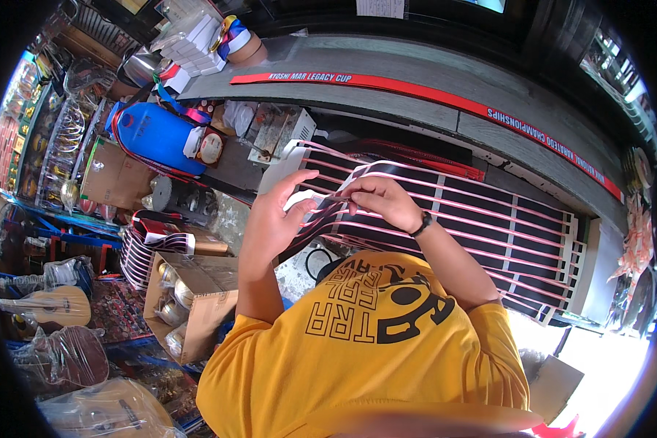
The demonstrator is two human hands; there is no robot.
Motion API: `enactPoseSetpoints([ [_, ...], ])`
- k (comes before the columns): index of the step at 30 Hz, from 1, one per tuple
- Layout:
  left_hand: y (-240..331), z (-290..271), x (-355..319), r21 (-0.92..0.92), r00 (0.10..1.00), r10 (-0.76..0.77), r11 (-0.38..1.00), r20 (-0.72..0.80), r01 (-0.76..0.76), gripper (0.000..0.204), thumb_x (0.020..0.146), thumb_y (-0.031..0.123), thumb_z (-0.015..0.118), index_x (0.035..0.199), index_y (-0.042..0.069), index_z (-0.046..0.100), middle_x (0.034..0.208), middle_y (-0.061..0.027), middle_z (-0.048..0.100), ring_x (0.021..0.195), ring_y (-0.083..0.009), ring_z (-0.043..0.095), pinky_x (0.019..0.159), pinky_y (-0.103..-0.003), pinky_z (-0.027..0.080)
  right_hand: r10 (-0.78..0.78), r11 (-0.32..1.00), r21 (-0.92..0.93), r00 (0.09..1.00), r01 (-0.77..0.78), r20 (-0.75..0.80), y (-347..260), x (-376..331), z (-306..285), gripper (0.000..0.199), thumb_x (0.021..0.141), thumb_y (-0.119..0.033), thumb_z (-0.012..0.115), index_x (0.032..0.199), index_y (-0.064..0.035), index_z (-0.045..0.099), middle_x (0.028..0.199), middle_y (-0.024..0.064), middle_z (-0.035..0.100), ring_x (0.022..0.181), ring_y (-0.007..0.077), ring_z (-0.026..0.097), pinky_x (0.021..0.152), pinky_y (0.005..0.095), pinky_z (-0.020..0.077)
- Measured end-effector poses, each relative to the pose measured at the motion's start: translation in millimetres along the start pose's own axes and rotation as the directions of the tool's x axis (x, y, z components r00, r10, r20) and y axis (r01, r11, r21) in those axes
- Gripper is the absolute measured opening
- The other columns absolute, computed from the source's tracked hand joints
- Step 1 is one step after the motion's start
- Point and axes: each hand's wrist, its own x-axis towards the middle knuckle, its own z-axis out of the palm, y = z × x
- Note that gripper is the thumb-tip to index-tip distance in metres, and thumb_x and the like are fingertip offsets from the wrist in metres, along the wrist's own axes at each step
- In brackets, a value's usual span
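A long black printed sheet (482, 237), banded lengthwise with several pink-and-white lines and edged in white, stretches from in front of me to the right. Its near left portion curls up in loose strips between my hands. My left hand (276, 212) is around a white end piece (299, 198), with the forefinger and thumb spread at its sides; the other fingers are mostly hidden. My right hand (381, 201), wearing a dark wristband, pinches the edge of a strip between thumb and fingertips, just right of the left thumb.
A red ribbon (416, 89) with white lettering lies along the grey counter (387, 55). Left of the sheet are a blue jug (153, 135) and a whitish metal box (279, 135). An open carton (204, 310) and plastic-wrapped guitars (47, 306) crowd the lower left.
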Motion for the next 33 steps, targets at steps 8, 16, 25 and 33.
enactPoseSetpoints([
  [8,-1,1,1,0.123,0.999,-0.013,0.992,0.031,0.009,0.043,0.087,0.002,0.065,0.130,0.009,0.058,0.106,-0.0069,0.068,0.083,-0.0092,0.066,0.061,-0.024,0.057,0.048,0.997,0.060,0.997,-0.045,-0.053,8,-2,1,0.019,0.096,-0.005,0.052,0.111,0.0025,0.060,0.102,0.0067,0.061,0.088,0.0121,0.060,0.081,0.0249,0.0478],
  [16,1,5,2,0.167,0.995,0.090,0.981,0.045,-0.096,0.046,0.087,0.001,0.066,0.132,0.011,0.058,0.095,-0.0040,0.069,0.078,-0.0049,0.061,0.060,-0.021,0.052,-0.104,0.983,0.150,0.995,0.104,-0.008,9,-5,1,0.016,0.094,-0.001,0.053,0.107,0.0026,0.061,0.108,0.0085,0.062,0.092,0.0128,0.061,0.081,0.0253,0.0482],
  [25,1,13,-1,0.031,0.992,0.125,0.992,-0.023,-0.124,0.055,0.084,-0.003,0.068,0.137,0.007,0.054,0.098,-0.0019,0.068,0.075,-0.0035,0.057,0.064,-0.020,0.048,0.107,0.979,0.180,0.994,-0.100,-0.026,-3,-7,-2,0.019,0.099,-0.014,0.049,0.099,-0.0003,0.062,0.077,0.0059,0.064,0.060,0.0047,0.044,0.051,0.0199,0.0317],
  [33,6,11,1,0.064,0.996,0.092,0.994,-0.009,-0.091,0.061,0.081,-0.005,0.069,0.138,0.008,0.054,0.100,-0.0037,0.069,0.073,-0.0029,0.054,0.063,-0.020,0.046,-0.087,0.993,0.080,0.996,0.088,-0.015,1,-7,0,0.022,0.096,-0.002,0.052,0.115,0.0039,0.061,0.091,0.0054,0.065,0.082,0.0108,0.060,0.075,0.0239,0.0479],
])
